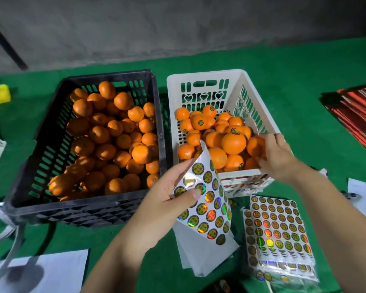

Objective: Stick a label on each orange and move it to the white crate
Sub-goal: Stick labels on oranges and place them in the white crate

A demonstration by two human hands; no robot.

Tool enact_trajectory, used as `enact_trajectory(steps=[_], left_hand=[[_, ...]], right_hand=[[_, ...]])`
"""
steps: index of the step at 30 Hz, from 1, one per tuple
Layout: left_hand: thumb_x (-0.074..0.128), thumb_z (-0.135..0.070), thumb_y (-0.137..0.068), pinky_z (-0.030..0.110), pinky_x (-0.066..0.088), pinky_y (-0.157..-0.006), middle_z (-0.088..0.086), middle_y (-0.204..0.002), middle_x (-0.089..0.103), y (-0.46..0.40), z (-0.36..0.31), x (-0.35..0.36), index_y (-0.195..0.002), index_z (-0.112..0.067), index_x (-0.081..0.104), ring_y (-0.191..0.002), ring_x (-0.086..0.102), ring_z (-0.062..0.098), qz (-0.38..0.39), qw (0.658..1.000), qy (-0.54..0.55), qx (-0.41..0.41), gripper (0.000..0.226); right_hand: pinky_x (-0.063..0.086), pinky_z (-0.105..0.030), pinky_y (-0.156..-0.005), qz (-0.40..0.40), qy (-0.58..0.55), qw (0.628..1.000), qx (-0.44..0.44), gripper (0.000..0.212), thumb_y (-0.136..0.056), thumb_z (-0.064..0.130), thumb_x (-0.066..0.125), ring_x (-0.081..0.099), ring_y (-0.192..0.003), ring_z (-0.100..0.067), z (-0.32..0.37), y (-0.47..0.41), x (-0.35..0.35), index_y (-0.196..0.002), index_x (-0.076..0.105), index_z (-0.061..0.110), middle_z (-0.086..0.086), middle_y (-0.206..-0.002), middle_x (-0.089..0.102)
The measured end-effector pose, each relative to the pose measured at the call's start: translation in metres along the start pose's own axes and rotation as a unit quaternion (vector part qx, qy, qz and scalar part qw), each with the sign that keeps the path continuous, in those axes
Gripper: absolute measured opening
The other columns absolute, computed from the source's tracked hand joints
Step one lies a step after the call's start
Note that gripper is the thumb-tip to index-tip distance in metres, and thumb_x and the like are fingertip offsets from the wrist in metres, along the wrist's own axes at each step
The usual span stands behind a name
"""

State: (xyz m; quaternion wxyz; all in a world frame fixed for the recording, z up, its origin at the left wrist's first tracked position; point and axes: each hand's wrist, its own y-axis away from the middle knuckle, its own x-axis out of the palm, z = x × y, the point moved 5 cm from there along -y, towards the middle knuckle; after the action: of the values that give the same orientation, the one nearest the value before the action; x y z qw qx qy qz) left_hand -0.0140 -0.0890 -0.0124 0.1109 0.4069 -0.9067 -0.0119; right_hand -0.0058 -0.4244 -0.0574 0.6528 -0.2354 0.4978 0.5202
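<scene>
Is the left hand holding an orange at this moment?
No, the left hand holds a sheet of round labels, thumb pressed on it, and no orange.

A counter (283, 85) covered in matt green, felt-like cloth. On it, a black crate (51, 132) of dull, slotted plastic and a white crate (237, 81) of smoother, faintly shiny plastic. The oranges (106, 134) have dimpled, softly glossy peel. A curled sticker sheet (207, 204) of white, slick backing paper carries round foil labels with a rainbow, holographic sheen. Plain matt white paper (57, 269) lies nearby.
</scene>
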Motion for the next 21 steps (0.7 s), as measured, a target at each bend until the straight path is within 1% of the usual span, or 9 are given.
enact_trajectory(steps=[4,7,9,12,14,16,17,19,21], left_hand=[[0.065,-0.012,-0.102,0.033,0.057,-0.103,-0.003,-0.144,0.067,0.001,-0.001,-0.004,-0.144,-0.042,0.059,-0.132,0.065,0.022,-0.006,1.0,0.017,0.009,0.052],[0.065,-0.013,-0.101,0.035,0.06,-0.097,0.0,-0.139,0.07,-0.002,-0.004,-0.006,-0.139,-0.041,0.064,-0.126,0.069,0.024,-0.022,0.999,0.03,0.016,0.047],[0.067,-0.017,-0.099,0.035,0.061,-0.094,-0.002,-0.135,0.072,-0.005,-0.006,-0.008,-0.135,-0.041,0.065,-0.122,0.071,0.023,-0.044,0.999,0.014,0.027,0.044],[0.066,-0.019,-0.099,0.031,0.061,-0.092,-0.005,-0.132,0.074,-0.012,-0.006,-0.007,-0.131,-0.044,0.067,-0.12,0.072,0.019,-0.054,0.997,-0.019,0.041,0.04],[0.065,-0.018,-0.102,0.03,0.061,-0.092,-0.004,-0.131,0.074,-0.015,-0.006,-0.005,-0.13,-0.041,0.068,-0.12,0.072,0.019,-0.053,0.997,-0.025,0.044,0.037],[0.065,-0.02,-0.103,0.031,0.06,-0.095,-0.003,-0.131,0.075,-0.018,-0.008,-0.007,-0.13,-0.038,0.07,-0.122,0.071,0.019,-0.045,0.997,-0.032,0.048,0.032],[0.065,-0.023,-0.103,0.033,0.06,-0.097,-0.004,-0.13,0.075,-0.02,-0.011,-0.012,-0.13,-0.037,0.07,-0.122,0.071,0.018,-0.045,0.996,-0.048,0.052,0.031],[0.062,-0.024,-0.105,0.04,0.058,-0.102,-0.004,-0.132,0.074,-0.027,-0.02,-0.029,-0.135,-0.033,0.067,-0.124,0.07,0.018,-0.04,0.992,-0.102,0.067,0.032],[0.058,-0.021,-0.108,0.041,0.058,-0.103,-0.001,-0.137,0.071,-0.038,-0.029,-0.049,-0.142,-0.022,0.061,-0.128,0.068,0.022,-0.026,0.987,-0.137,0.076,0.034]], right_hand=[[0.042,-0.041,-0.106,-0.028,-0.083,0.994,-0.067,0.064,-0.093,0.016,0.074,0.04,-0.117,-0.021,-0.001,0.006,-0.005,-0.146,0.039,0.023,0.008,-0.119,0.028],[0.036,-0.032,-0.104,-0.135,-0.109,0.98,-0.096,0.053,-0.088,-0.003,0.072,0.04,-0.112,-0.011,-0.001,0.018,-0.004,-0.133,0.051,0.013,0.007,-0.123,0.033],[0.033,-0.032,-0.106,-0.127,-0.098,0.982,-0.098,0.048,-0.089,-0.004,0.071,0.039,-0.117,-0.014,0.003,0.019,-0.001,-0.132,0.052,0.009,0.002,-0.127,0.034],[0.019,-0.026,-0.108,-0.129,-0.048,0.987,-0.087,0.046,-0.09,0.026,0.079,0.034,-0.133,-0.03,0.013,0.02,-0.005,-0.131,0.062,0.014,-0.008,-0.135,0.039],[0.024,-0.026,-0.106,-0.158,-0.15,0.973,-0.081,0.05,-0.089,0.062,0.07,0.039,-0.136,-0.015,0.029,0.033,-0.013,-0.129,0.065,0.032,0.003,-0.135,0.046],[0.037,-0.034,-0.11,-0.02,-0.372,0.923,-0.091,0.065,-0.084,0.084,0.057,0.049,-0.135,0.001,0.059,0.045,-0.003,-0.137,0.059,0.047,0.018,-0.14,0.056],[0.041,-0.039,-0.112,0.082,-0.458,0.878,-0.115,0.067,-0.085,0.083,0.058,0.052,-0.138,-0.004,0.076,0.05,0.01,-0.142,0.056,0.047,0.016,-0.145,0.059],[0.049,-0.033,-0.109,0.192,-0.552,0.796,-0.157,0.051,-0.096,0.054,0.068,0.058,-0.137,-0.014,0.106,0.058,0.029,-0.143,0.059,0.035,0.004,-0.142,0.066],[0.052,-0.04,-0.109,0.184,-0.587,0.773,-0.158,0.038,-0.1,0.018,0.07,0.063,-0.132,-0.021,0.124,0.055,0.042,-0.138,0.063,0.02,-0.004,-0.137,0.07]])
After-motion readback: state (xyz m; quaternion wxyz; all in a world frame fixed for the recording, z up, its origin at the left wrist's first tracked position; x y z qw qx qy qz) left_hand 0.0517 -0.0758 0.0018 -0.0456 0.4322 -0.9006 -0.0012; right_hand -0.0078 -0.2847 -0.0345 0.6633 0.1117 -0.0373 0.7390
